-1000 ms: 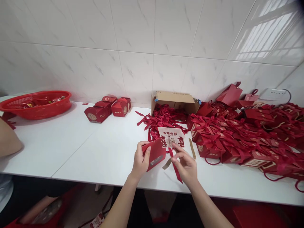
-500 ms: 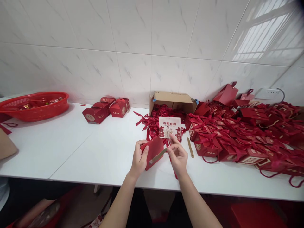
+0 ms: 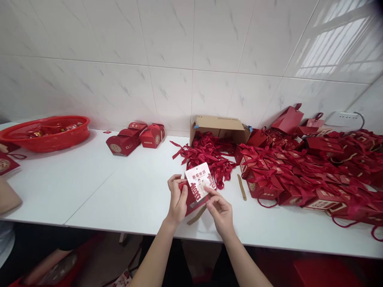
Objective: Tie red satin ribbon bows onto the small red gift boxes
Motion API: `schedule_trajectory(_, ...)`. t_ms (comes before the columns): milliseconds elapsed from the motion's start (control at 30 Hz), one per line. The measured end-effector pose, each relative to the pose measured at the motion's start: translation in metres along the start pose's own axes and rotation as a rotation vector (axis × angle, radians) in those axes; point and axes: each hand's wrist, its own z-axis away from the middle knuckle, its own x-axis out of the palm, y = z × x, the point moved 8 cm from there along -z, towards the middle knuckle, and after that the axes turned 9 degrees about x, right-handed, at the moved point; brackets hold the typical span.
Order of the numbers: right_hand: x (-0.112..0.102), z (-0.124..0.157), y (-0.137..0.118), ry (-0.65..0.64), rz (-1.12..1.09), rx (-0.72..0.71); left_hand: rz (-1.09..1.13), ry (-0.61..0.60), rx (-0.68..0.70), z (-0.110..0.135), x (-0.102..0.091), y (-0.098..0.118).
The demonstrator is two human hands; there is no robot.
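My left hand [image 3: 177,197] grips the left edge of a flat red paper bag [image 3: 191,202] just above the white table [image 3: 119,187]. My right hand [image 3: 220,209] pinches the lower corner of a white card [image 3: 200,182] printed with red characters and a small picture, holding it against the bag's front. A tan strip [image 3: 196,215] hangs from under the bag. Both hands have their fingers closed.
A tangle of red ribbons [image 3: 209,153] lies before an open cardboard box [image 3: 220,126]. A large heap of red gift bags [image 3: 314,167] fills the right side. Folded red boxes [image 3: 131,138] and a red basket [image 3: 44,132] stand at left. Another person's arm [image 3: 7,195] shows at far left.
The white card has come down from the ribbons onto the red bag's front, carried by my right hand. The bag has tilted slightly and both hands have drawn closer together.
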Motion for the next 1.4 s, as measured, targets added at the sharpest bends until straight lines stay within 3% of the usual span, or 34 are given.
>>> schedule_trajectory(133, 0.008, 0.016, 0.017, -0.055, -0.003, 0.063, 0.048, -0.005, -0.009, 0.000, 0.003, 0.001)
schedule_trajectory(333, 0.012, 0.016, 0.028, -0.073, -0.044, 0.102, 0.149, 0.067, 0.059, -0.006, 0.002, 0.007)
schedule_trajectory(533, 0.015, 0.012, 0.026, -0.122, -0.049, 0.115, -0.046, -0.085, 0.191, -0.016, 0.008, 0.026)
schedule_trajectory(733, 0.018, 0.016, 0.027, -0.136, 0.004, 0.138, -0.213, -0.026, 0.164, -0.016, 0.007, 0.019)
schedule_trajectory(833, 0.008, 0.019, 0.022, -0.058, 0.090, 0.156, -0.227, -0.035, 0.174, -0.015, 0.008, 0.019)
schedule_trajectory(1000, -0.016, 0.004, -0.011, 0.190, 0.225, -0.052, -0.211, -0.049, 0.174, -0.014, 0.008, 0.021)
schedule_trajectory(1200, -0.003, -0.031, -0.032, 0.119, 0.264, -0.210, -0.168, -0.134, 0.177, -0.004, 0.013, 0.032)
schedule_trajectory(1400, 0.001, -0.026, -0.029, 0.109, 0.279, -0.244, -0.100, -0.172, 0.254, 0.006, 0.015, 0.048)
